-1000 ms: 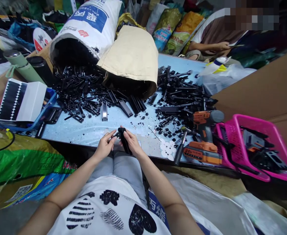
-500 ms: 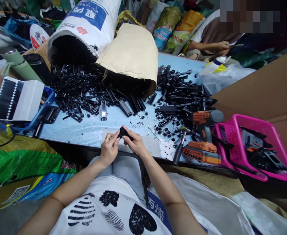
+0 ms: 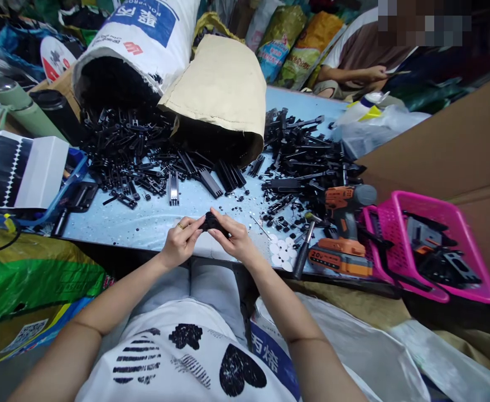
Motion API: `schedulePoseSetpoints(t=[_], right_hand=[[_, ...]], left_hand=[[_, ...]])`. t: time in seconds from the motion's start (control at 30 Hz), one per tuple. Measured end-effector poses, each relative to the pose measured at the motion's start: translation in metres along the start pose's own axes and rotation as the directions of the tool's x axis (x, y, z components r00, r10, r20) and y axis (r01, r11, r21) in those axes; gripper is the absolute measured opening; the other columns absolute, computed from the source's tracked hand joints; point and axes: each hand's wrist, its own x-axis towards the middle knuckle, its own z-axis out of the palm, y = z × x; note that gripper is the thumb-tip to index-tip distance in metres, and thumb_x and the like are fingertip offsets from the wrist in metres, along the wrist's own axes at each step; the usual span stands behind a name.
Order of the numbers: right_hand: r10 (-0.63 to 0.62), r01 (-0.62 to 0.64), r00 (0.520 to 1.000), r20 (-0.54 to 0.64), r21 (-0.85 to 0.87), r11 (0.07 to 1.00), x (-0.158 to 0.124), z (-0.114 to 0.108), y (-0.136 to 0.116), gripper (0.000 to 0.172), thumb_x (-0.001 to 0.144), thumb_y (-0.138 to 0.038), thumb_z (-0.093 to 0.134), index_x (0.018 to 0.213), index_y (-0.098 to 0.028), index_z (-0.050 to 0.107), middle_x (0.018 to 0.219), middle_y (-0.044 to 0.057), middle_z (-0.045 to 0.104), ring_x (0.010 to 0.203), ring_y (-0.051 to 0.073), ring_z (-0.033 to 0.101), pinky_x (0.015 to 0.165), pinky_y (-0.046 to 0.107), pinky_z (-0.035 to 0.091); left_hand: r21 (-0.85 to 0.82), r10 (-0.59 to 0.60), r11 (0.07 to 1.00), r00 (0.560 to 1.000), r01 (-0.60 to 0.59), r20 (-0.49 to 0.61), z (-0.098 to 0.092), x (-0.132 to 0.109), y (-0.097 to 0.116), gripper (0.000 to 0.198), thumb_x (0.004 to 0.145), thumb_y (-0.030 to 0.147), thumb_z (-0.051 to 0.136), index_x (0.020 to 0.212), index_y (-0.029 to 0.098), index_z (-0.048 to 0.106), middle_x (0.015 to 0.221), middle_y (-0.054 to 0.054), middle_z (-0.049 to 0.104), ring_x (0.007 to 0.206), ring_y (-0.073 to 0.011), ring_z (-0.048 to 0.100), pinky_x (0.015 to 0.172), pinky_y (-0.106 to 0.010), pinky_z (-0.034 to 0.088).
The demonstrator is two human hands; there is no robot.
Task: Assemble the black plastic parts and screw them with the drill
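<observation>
The held black part (image 3: 212, 221) looks plastic; the tan sack (image 3: 220, 84) at 12 o'clock, matt paper; the pink basket (image 3: 397, 241) at 3 o'clock, glossy plastic.

Part (image 3: 211, 223) between fingers (image 3: 193, 227) — drill (image 3: 346, 225) between hammer (image 3: 304, 251) and basket (image 3: 400, 241).

1. A white top (image 3: 205, 340) covers the torso, loose and softly creased.
2. Its front carries a solid black heart (image 3: 243, 371), a lobed black shape (image 3: 185, 336), a black-striped shape (image 3: 137, 360) and a finely hatched grey one (image 3: 192, 371).
3. The trousers (image 3: 215, 285) are pale grey-blue.
4. The forearms (image 3: 121, 298) are bare.
5. A gold-coloured ring (image 3: 181, 225) circles a finger of the left hand (image 3: 181, 243).
</observation>
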Motion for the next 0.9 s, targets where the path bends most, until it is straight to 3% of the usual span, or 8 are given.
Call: schedulePoseSetpoints(t=[0.1,0.2,0.27,0.37,0.57,0.73,0.83,0.9], right_hand=[[-0.028,0.028,0.999,0.03,0.002,1.0,0.005,0.003,-0.002,0.053,0.091,-0.042,0.049,0.139,-0.021,0.042,0.091,0.007,0.063,0.079,0.016,0.059,0.073,0.029,0.05],[0.038,-0.021,0.979,-0.2,0.088,0.996,0.006,0.025,-0.012,0.052,0.094,-0.042,0.041,0.141,-0.02,0.038,0.096,0.009,0.064,0.082,0.017,0.061,0.076,0.03,0.05],[0.093,-0.058,0.944,-0.317,0.117,0.991,0.005,0.038,-0.018,0.052,0.094,-0.043,0.038,0.142,-0.02,0.038,0.105,0.011,0.063,0.089,0.019,0.061,0.08,0.032,0.05],[0.092,-0.061,0.952,-0.291,0.116,0.991,0.004,0.041,-0.024,0.054,0.094,-0.044,0.039,0.142,-0.021,0.038,0.111,0.012,0.062,0.093,0.02,0.061,0.082,0.033,0.05],[0.001,0.005,0.966,-0.259,0.02,1.0,0.002,0.028,-0.024,0.054,0.093,-0.04,0.043,0.143,-0.02,0.035,0.103,0.011,0.063,0.087,0.019,0.059,0.079,0.032,0.05],[0.032,-0.028,0.952,-0.305,0.016,0.999,0.005,0.038,-0.027,0.055,0.095,-0.043,0.037,0.143,-0.016,0.035,0.103,0.012,0.064,0.087,0.018,0.06,0.079,0.031,0.051],[0.054,-0.049,0.95,-0.307,0.026,0.998,0.005,0.043,-0.024,0.055,0.095,-0.044,0.035,0.142,-0.016,0.036,0.101,0.011,0.064,0.087,0.018,0.061,0.078,0.03,0.051],[0.066,-0.06,0.951,-0.302,0.031,0.998,0.004,0.044,-0.021,0.055,0.095,-0.044,0.036,0.142,-0.016,0.036,0.102,0.011,0.064,0.087,0.017,0.061,0.078,0.03,0.051]], left_hand=[[0.014,-0.003,1.0,0.999,0.003,-0.034,0.004,0.002,0.004,0.035,0.093,0.024,0.043,0.125,0.017,0.056,0.091,-0.009,0.061,0.082,-0.014,0.059,0.073,-0.026,0.051],[0.026,-0.073,0.996,0.959,0.083,-0.274,0.019,0.002,0.021,0.036,0.094,0.022,0.041,0.128,0.017,0.053,0.091,-0.009,0.06,0.081,-0.0139,0.059,0.073,-0.027,0.051],[0.025,-0.098,0.993,0.924,0.115,-0.369,0.026,0.003,0.029,0.037,0.095,0.023,0.04,0.129,0.018,0.052,0.092,-0.009,0.06,0.083,-0.0143,0.059,0.074,-0.028,0.051],[0.035,-0.062,0.996,0.93,0.08,-0.361,0.026,0.005,0.029,0.035,0.094,0.024,0.042,0.127,0.018,0.053,0.091,-0.009,0.061,0.084,-0.0148,0.059,0.075,-0.029,0.051],[-0.021,0.044,0.998,0.954,-0.052,-0.295,0.016,0.009,0.015,0.034,0.093,0.02,0.044,0.125,0.017,0.056,0.092,-0.008,0.063,0.084,-0.0143,0.06,0.075,-0.028,0.051],[-0.054,-0.058,0.998,0.901,0.038,-0.43,0.024,0.009,0.024,0.034,0.093,0.019,0.043,0.124,0.018,0.057,0.092,-0.008,0.063,0.084,-0.0143,0.059,0.076,-0.028,0.05],[-0.06,-0.107,0.994,0.897,0.09,-0.429,0.024,0.008,0.024,0.032,0.094,0.024,0.043,0.121,0.018,0.059,0.092,-0.008,0.064,0.083,-0.0145,0.059,0.074,-0.028,0.05],[-0.06,-0.102,0.995,0.917,0.085,-0.386,0.022,0.009,0.019,0.032,0.094,0.027,0.043,0.118,0.017,0.061,0.09,-0.008,0.064,0.082,-0.0144,0.06,0.073,-0.028,0.05]])
